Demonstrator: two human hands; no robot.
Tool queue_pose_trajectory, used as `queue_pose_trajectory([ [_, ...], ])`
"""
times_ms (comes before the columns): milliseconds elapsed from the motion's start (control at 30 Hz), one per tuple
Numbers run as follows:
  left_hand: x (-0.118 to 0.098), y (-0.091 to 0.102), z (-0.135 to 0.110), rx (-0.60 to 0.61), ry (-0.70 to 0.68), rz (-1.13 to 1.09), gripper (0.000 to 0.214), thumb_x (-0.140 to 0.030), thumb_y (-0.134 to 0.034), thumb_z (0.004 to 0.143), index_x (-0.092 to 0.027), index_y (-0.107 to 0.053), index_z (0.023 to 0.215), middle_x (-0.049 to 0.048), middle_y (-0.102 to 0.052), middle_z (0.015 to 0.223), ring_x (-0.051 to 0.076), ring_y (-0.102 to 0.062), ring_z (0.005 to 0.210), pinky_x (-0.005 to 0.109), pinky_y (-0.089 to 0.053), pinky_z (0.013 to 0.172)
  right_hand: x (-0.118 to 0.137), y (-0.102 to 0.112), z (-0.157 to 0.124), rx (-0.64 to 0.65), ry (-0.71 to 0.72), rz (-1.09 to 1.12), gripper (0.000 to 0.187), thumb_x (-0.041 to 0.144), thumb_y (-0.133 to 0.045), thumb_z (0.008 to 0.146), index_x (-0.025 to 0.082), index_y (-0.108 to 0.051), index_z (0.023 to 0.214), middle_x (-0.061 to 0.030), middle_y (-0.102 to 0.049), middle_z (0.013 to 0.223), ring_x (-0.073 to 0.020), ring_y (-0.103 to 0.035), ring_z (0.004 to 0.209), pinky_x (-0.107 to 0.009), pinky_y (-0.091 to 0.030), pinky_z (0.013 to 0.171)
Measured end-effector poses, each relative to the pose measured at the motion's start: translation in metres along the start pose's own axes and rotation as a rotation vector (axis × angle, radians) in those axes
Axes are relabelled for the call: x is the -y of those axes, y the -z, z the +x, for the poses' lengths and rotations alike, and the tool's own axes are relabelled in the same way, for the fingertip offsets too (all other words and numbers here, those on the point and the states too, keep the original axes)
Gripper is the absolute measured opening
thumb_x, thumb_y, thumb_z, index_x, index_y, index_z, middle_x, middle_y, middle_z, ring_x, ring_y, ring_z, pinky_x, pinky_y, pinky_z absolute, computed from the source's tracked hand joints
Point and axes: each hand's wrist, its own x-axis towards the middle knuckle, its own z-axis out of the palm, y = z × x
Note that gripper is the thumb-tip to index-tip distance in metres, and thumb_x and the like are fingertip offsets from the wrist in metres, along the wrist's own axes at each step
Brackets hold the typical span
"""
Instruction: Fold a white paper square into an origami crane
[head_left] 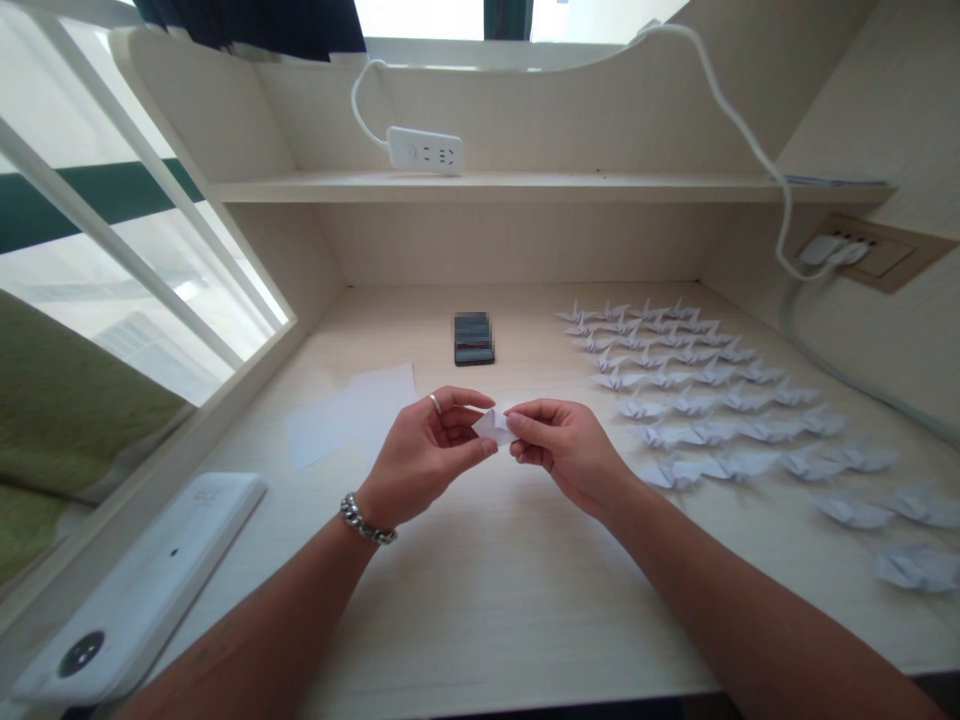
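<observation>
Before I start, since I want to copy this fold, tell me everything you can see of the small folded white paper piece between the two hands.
The small folded white paper piece looks like thin, plain paper, with angular facets and creases. Its visible outline narrows to a point at the left. The bare left hand and the bare right hand both pinch it, covering its right end, apparently above the pale wood-grain desk. Finer folds are too small to tell.

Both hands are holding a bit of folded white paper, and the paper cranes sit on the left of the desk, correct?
Not quite: the head view shows the paper cranes on the right of the desk. The left hand and right hand do hold the folded white paper.
</observation>
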Motion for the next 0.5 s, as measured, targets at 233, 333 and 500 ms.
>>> queue_pose_trajectory([
  [233,0.0002,0.0000,-0.0007,-0.009,-0.030,0.014,0.032,-0.014,-0.077,0.071,-0.014,-0.061,0.099,0.0056,-0.074,0.087,0.014,-0.070,0.076,0.023,-0.056,0.069,-0.0005,-0.0001,0.0001,0.010,0.005,0.014,0.029,0.033,-0.086,0.057,0.013,-0.072,0.073,0.0001,-0.065,0.062,-0.0080,-0.058,0.052,-0.023,-0.048,0.055],
  [333,0.0010,-0.0007,-0.0010,-0.009,-0.039,-0.005,0.033,-0.014,-0.077,0.071,-0.015,-0.058,0.098,0.0049,-0.074,0.087,0.014,-0.070,0.077,0.023,-0.056,0.069,-0.0007,-0.0006,0.0005,0.007,0.014,0.013,0.029,0.033,-0.086,0.057,0.014,-0.072,0.073,0.0000,-0.065,0.063,-0.0082,-0.058,0.052,-0.023,-0.049,0.056],
  [500,0.0035,-0.0042,-0.0018,-0.125,-0.141,0.124,0.026,-0.018,-0.077,0.071,-0.017,-0.058,0.089,-0.0004,-0.070,0.076,0.014,-0.068,0.071,0.023,-0.056,0.066,-0.0050,0.0006,0.0032,-0.038,0.076,0.029,0.027,0.033,-0.085,0.060,0.015,-0.072,0.076,-0.0004,-0.068,0.064,-0.0086,-0.061,0.054,-0.022,-0.050,0.057],
])
